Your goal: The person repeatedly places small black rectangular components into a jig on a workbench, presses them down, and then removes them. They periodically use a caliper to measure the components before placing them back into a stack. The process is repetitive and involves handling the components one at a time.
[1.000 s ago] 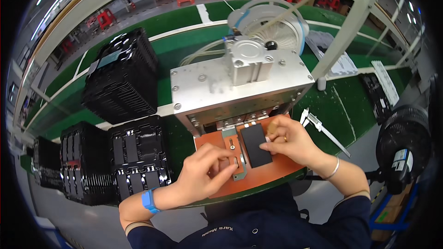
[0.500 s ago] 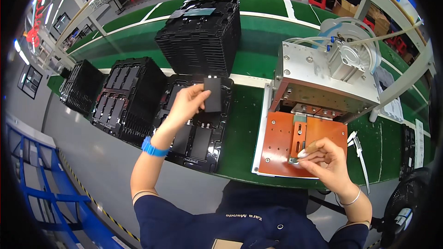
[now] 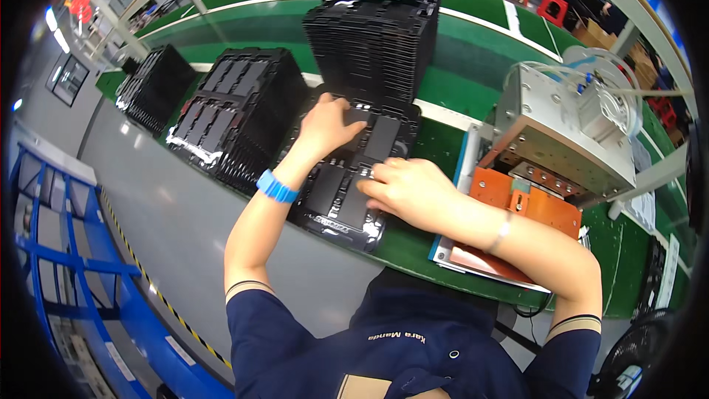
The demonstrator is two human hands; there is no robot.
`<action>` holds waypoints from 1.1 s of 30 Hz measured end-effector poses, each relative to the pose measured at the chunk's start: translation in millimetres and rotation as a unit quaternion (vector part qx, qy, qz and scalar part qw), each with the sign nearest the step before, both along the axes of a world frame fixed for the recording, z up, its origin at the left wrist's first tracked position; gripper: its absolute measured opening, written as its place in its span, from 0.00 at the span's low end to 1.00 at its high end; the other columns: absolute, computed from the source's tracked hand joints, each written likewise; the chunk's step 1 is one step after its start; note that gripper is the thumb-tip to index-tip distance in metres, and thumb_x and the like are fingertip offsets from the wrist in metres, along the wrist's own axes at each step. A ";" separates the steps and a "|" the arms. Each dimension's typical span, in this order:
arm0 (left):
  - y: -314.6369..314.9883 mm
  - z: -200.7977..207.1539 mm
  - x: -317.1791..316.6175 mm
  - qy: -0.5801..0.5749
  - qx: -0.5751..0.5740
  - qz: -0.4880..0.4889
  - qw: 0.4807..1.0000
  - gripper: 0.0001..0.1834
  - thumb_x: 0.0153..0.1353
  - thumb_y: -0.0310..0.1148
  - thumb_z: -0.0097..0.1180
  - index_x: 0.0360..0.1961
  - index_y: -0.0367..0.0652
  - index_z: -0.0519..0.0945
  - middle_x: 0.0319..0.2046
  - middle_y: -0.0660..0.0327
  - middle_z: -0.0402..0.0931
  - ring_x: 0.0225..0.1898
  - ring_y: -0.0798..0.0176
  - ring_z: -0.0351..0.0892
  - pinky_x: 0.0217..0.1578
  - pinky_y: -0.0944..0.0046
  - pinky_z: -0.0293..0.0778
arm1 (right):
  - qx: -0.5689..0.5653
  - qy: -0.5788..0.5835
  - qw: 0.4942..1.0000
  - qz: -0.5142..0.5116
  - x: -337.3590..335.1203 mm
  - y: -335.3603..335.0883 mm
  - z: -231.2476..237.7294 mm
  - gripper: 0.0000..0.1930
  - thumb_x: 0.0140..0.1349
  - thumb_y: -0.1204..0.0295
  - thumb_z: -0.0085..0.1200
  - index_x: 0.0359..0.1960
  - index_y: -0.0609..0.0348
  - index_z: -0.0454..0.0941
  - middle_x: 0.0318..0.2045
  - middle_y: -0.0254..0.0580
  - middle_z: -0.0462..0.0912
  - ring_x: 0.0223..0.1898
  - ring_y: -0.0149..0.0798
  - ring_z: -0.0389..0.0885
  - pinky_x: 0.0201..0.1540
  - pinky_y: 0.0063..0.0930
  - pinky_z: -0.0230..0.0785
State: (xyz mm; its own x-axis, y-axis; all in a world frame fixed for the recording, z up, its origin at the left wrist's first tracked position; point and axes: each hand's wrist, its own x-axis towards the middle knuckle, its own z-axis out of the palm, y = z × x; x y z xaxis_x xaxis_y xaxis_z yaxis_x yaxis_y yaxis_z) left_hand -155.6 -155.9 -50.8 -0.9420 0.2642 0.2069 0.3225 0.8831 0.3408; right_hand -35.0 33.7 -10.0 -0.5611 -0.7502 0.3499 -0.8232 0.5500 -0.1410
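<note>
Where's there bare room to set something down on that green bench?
The green bench is bare in a strip between the near black tray and the metal machine, though the right forearm crosses it. Farther back, a broader stretch lies open between the tall black stack and machine. It's crowded at the tray, under the left hand and right hand.

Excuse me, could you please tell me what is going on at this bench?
A person in a dark blue shirt is at a black tray holding dark flat pieces. The left hand is over its far part, the right hand by the nearer row; whether either grips a piece is unclear. A tall stack of trays stands behind. A metal machine with an orange plate stands to the right.
</note>
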 end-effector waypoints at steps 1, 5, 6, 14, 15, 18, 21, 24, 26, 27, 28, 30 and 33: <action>-1.4 0.8 -1.9 -0.020 -0.008 0.010 1.000 0.28 0.45 0.48 0.69 0.42 0.38 0.82 0.39 0.49 0.77 0.42 0.49 0.80 0.44 0.56 0.76 | 0.020 0.027 0.999 0.026 -12.1 -16.5 -8.6 0.07 0.54 0.68 0.57 0.31 0.57 0.80 0.29 0.36 0.77 0.36 0.36 0.80 0.32 0.31 0.76; 5.6 10.4 -23.7 -0.147 -0.045 0.023 0.988 0.32 0.46 0.51 0.68 0.45 0.36 0.80 0.50 0.47 0.74 0.50 0.47 0.78 0.49 0.52 0.75 | 0.102 0.082 0.988 0.077 -37.3 -53.1 -23.7 0.07 0.53 0.71 0.53 0.31 0.58 0.80 0.29 0.34 0.76 0.37 0.35 0.79 0.34 0.29 0.76; 4.7 8.8 -25.7 -0.164 -0.050 0.023 0.985 0.32 0.46 0.51 0.68 0.44 0.36 0.80 0.51 0.47 0.73 0.51 0.47 0.77 0.50 0.52 0.75 | 0.117 0.088 0.985 0.090 -40.9 -59.3 -27.0 0.06 0.53 0.71 0.53 0.30 0.58 0.80 0.29 0.34 0.76 0.37 0.35 0.79 0.34 0.29 0.76; 2.3 12.4 -23.8 -0.136 -0.014 -0.023 0.990 0.22 0.48 0.47 0.67 0.29 0.34 0.80 0.26 0.52 0.80 0.33 0.49 0.80 0.37 0.53 0.76 | 0.112 0.265 0.947 0.147 -33.6 -80.4 -36.2 0.08 0.49 0.68 0.54 0.19 0.58 0.79 0.25 0.35 0.74 0.30 0.33 0.77 0.28 0.28 0.76; -2.2 17.4 -23.9 -0.123 0.002 -0.044 0.991 0.21 0.50 0.45 0.66 0.27 0.35 0.79 0.23 0.54 0.79 0.29 0.52 0.79 0.32 0.55 0.75 | 0.119 0.254 0.949 0.141 -33.6 -79.7 -37.3 0.09 0.49 0.67 0.54 0.19 0.59 0.79 0.25 0.36 0.74 0.30 0.34 0.77 0.30 0.30 0.78; -13.6 32.5 -23.4 -0.255 0.226 -0.116 0.933 0.18 0.58 0.42 0.62 0.19 0.39 0.75 0.12 0.66 0.71 0.18 0.70 0.71 0.18 0.68 0.66 | 0.085 0.270 0.945 0.162 -40.5 -76.5 -45.7 0.08 0.48 0.69 0.56 0.17 0.59 0.81 0.24 0.38 0.76 0.29 0.36 0.78 0.25 0.29 0.73; 19.1 36.5 -16.3 -0.386 0.288 -0.124 0.867 0.17 0.62 0.43 0.60 0.21 0.45 0.76 0.14 0.72 0.70 0.17 0.80 0.68 0.16 0.79 0.62 | 0.102 0.289 0.942 0.136 -31.0 -65.8 -32.0 0.09 0.49 0.67 0.56 0.18 0.59 0.80 0.22 0.36 0.76 0.26 0.35 0.78 0.23 0.27 0.67; 42.2 14.4 -24.8 -0.444 0.274 -0.119 0.845 0.16 0.63 0.43 0.59 0.22 0.45 0.76 0.16 0.69 0.75 0.17 0.78 0.73 0.16 0.78 0.67 | 0.051 0.294 0.950 0.091 0.6 -30.0 6.6 0.09 0.48 0.68 0.53 0.26 0.61 0.77 0.25 0.38 0.74 0.25 0.33 0.75 0.27 0.24 0.68; 53.5 7.3 -29.1 -0.410 0.226 -0.093 0.879 0.17 0.61 0.42 0.61 0.21 0.43 0.77 0.17 0.67 0.76 0.18 0.76 0.75 0.17 0.77 0.69 | 0.044 0.280 0.958 0.048 33.2 11.7 26.3 0.13 0.47 0.69 0.54 0.34 0.63 0.77 0.35 0.45 0.79 0.31 0.34 0.79 0.32 0.24 0.71; 56.4 5.6 -28.8 -0.376 0.199 -0.089 0.900 0.17 0.60 0.42 0.62 0.21 0.42 0.77 0.16 0.66 0.77 0.17 0.76 0.75 0.17 0.77 0.69 | 0.060 0.287 0.956 0.019 49.5 34.6 36.1 0.12 0.48 0.69 0.55 0.35 0.59 0.77 0.37 0.45 0.79 0.33 0.34 0.80 0.38 0.26 0.75; 58.8 8.9 -26.4 -0.341 0.171 -0.087 0.920 0.17 0.60 0.42 0.63 0.21 0.41 0.77 0.16 0.66 0.77 0.17 0.75 0.76 0.17 0.76 0.70 | 0.069 0.280 0.957 -0.024 68.1 58.6 44.1 0.11 0.49 0.70 0.56 0.35 0.55 0.78 0.39 0.44 0.79 0.35 0.34 0.81 0.44 0.28 0.77; 57.9 11.0 -18.0 -0.226 0.168 -0.089 0.955 0.18 0.57 0.41 0.65 0.21 0.37 0.78 0.15 0.63 0.77 0.15 0.72 0.76 0.17 0.73 0.71 | 0.054 0.239 0.963 -0.111 104.6 108.1 44.8 0.07 0.53 0.69 0.57 0.33 0.54 0.78 0.41 0.44 0.80 0.37 0.35 0.83 0.44 0.33 0.79; 63.9 46.4 9.1 0.022 0.118 -0.122 0.985 0.14 0.57 0.33 0.64 0.22 0.35 0.76 0.13 0.61 0.74 0.15 0.72 0.73 0.18 0.69 0.66 | 0.030 0.175 0.946 -0.270 145.4 158.8 36.9 0.08 0.48 0.76 0.57 0.33 0.55 0.78 0.40 0.45 0.79 0.34 0.39 0.83 0.39 0.28 0.78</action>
